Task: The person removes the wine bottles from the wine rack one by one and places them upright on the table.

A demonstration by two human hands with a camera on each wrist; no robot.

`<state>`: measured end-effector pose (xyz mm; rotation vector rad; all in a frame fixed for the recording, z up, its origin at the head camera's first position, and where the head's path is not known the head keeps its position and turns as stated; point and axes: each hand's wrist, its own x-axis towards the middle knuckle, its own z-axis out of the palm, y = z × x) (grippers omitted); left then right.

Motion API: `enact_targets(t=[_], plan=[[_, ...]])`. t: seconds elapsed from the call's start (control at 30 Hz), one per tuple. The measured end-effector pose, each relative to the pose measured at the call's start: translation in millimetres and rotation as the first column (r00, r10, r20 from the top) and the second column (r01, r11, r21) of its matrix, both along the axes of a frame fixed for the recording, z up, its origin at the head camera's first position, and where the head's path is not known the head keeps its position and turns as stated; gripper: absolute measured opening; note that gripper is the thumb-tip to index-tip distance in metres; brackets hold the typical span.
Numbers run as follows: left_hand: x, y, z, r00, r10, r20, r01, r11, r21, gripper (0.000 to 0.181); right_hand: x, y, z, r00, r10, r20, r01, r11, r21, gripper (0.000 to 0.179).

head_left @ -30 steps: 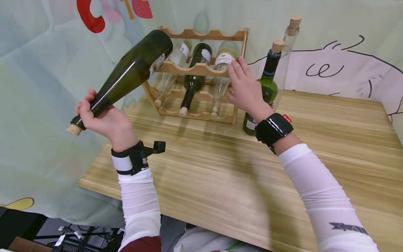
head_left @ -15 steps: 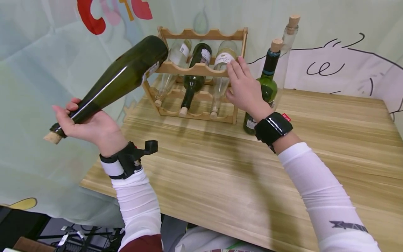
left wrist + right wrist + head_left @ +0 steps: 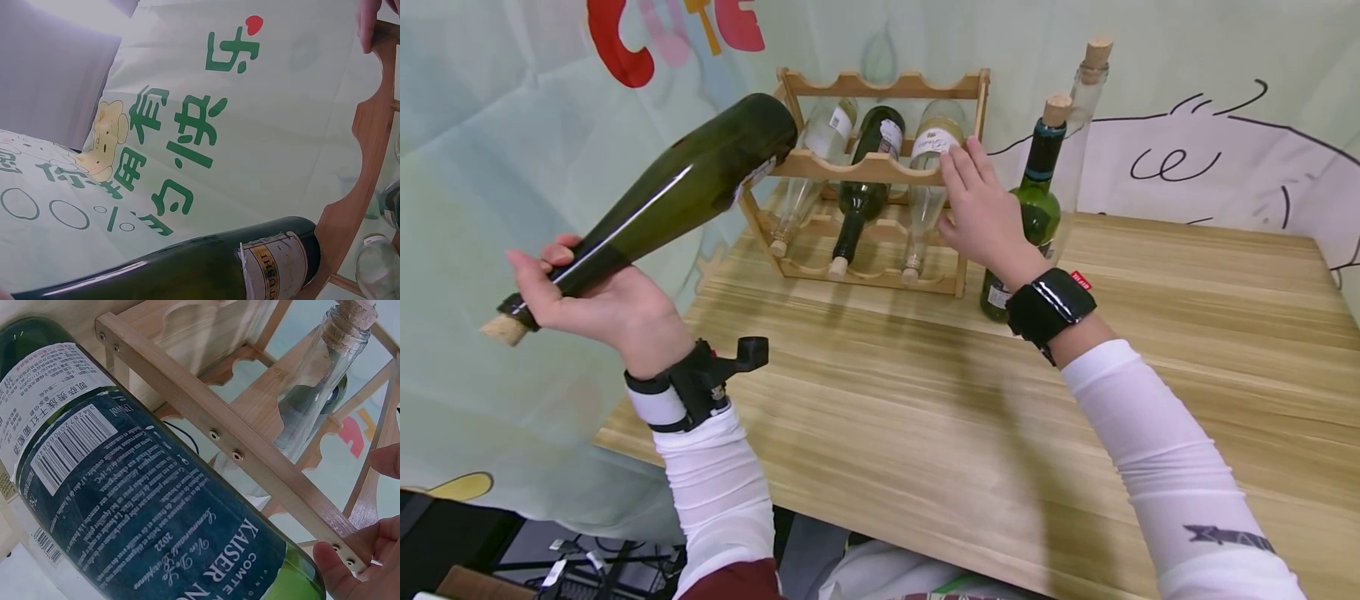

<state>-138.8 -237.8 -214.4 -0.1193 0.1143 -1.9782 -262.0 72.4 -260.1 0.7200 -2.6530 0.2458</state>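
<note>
In the head view my left hand [image 3: 617, 304] holds a dark green wine bottle [image 3: 670, 196] by its corked neck. The bottle slants, its base up by the top left corner of a wooden wine rack [image 3: 880, 168]. From the left wrist, the base appears against the scalloped rail [image 3: 359, 206]. My right hand [image 3: 988, 208] grips the rack's top front right corner, with the thumb [image 3: 334, 565] at the rail's end. Three corked bottles lie neck-down in the rack: a clear bottle [image 3: 827, 137], a dark bottle [image 3: 861, 200] and another clear bottle [image 3: 928, 196].
Right of the rack a green wine bottle [image 3: 1037, 208] with a cork stands upright, partly behind my right hand. A tall clear corked bottle [image 3: 1084, 117] stands behind it. The wooden table [image 3: 887, 417] meets a printed curtain [image 3: 550, 167] at left and back.
My left hand has moved left and slightly down with the bottle, which now tilts flatter. Its base has dropped a little beside the rack. The right hand stays on the rack corner.
</note>
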Motion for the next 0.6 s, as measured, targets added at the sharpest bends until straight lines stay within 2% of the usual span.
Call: enact_targets(t=[0.13, 0.43, 0.53, 0.6], plan=[[5.8, -0.2, 5.2, 1.000, 0.027, 0.005, -0.027, 1.000, -0.007, 0.036, 0.4, -0.4, -0.4, 1.000, 0.006, -0.008, -0.006, 1.000, -0.003, 0.064], [23.1, 4.5, 13.0, 0.991, 0.129, -0.018, -0.130, 0.990, -0.057, 0.036, -0.3, -0.9, -0.5, 1.000, 0.008, -0.021, -0.009, 1.000, -0.015, 0.065], [30.0, 5.5, 15.8, 0.993, 0.115, -0.027, -0.116, 0.992, -0.053, 0.036, 0.0, -0.4, -0.5, 1.000, 0.006, -0.016, -0.007, 1.000, -0.013, 0.065], [34.1, 6.2, 17.2, 0.996, 0.081, -0.039, -0.083, 0.996, -0.040, 0.036, 0.3, 0.2, -0.7, 1.000, 0.004, -0.012, -0.004, 1.000, -0.010, 0.066]])
